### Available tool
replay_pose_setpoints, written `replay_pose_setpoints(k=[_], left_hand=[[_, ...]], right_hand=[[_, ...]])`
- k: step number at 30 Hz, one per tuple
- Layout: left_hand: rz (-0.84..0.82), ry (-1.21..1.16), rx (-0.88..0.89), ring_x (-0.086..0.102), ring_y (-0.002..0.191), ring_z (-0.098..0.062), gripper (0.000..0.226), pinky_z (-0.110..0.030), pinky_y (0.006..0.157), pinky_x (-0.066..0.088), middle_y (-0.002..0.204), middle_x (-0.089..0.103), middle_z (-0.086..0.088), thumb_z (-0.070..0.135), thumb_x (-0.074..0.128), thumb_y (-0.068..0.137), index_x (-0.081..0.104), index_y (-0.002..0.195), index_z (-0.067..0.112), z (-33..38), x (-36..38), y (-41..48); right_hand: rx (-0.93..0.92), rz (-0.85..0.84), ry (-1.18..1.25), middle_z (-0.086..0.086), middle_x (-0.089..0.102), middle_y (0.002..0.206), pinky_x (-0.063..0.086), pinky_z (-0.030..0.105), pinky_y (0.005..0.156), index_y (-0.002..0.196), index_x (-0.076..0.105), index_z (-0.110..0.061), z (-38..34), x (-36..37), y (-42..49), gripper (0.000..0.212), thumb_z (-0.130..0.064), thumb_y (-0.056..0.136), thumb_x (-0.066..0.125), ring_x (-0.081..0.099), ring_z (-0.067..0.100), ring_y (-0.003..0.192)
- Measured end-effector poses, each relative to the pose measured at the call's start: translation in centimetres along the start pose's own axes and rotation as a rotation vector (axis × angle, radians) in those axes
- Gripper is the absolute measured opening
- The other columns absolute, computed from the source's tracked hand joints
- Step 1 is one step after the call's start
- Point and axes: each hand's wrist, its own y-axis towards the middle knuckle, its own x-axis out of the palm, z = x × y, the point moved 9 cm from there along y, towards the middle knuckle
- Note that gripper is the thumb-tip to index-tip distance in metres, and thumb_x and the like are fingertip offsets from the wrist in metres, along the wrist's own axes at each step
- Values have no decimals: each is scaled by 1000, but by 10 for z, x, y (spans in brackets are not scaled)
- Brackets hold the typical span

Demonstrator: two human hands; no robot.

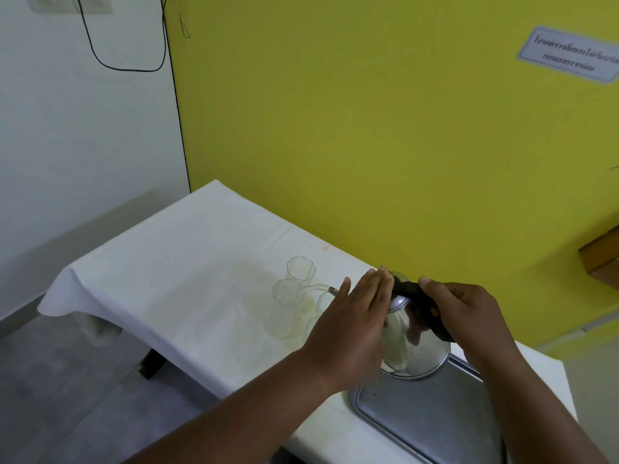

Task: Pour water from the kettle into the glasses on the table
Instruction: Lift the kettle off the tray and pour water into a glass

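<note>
A shiny steel kettle point(420, 343) with a black handle is tipped to the left over the near end of a metal tray point(432, 410). My right hand point(469, 313) grips the black handle. My left hand point(351, 316) lies flat against the kettle's lid and left side, fingers straight. A thin stream of water arcs from the spout towards a clear glass point(287, 292). A second clear glass point(300, 268) stands just behind it. One or two more glasses point(323, 301) are partly hidden behind my left hand.
The table carries a white cloth point(174, 279) with faint yellowish stains around the glasses. A yellow wall rises right behind the table. A wooden edge point(599, 259) juts in at the far right. Black cables hang on the white wall at left.
</note>
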Motion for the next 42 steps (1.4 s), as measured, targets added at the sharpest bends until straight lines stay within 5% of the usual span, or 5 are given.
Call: replay_pose_setpoints(k=[26,31,35,39,42], left_hand=[[-25,5,-25,15,144,-29,83,-52,114,21,156,22,-18,3,58,75,17,147,-1,-10,6,1],[-22,11,-29,17,144,-30,82,-53,114,21,155,23,-18,2,57,74,18,147,-1,-12,7,1],[-27,16,-27,19,143,-32,83,-55,113,22,154,25,-19,1,58,72,20,146,-2,-13,8,2],[-31,57,2,20,143,-33,77,-56,112,22,153,28,-19,2,56,74,25,144,-1,-12,10,4],[-30,89,13,18,143,-33,73,-55,113,20,153,28,-18,3,54,74,28,143,-1,-12,12,7]], right_hand=[[28,-16,35,5,43,42,32,31,57,60,52,12,9,12,5,60,-38,92,62,35,22,45],[25,-35,66,10,47,44,34,32,57,61,57,11,16,18,8,61,-42,90,61,36,22,44],[69,-97,156,33,61,58,33,32,56,69,64,13,28,31,8,71,-56,80,55,39,20,46],[176,-46,366,7,55,42,28,26,53,61,67,4,46,40,-2,49,-31,95,56,37,15,40],[286,23,511,-1,38,43,21,27,54,54,51,-11,60,51,-9,44,-24,96,57,29,18,43]])
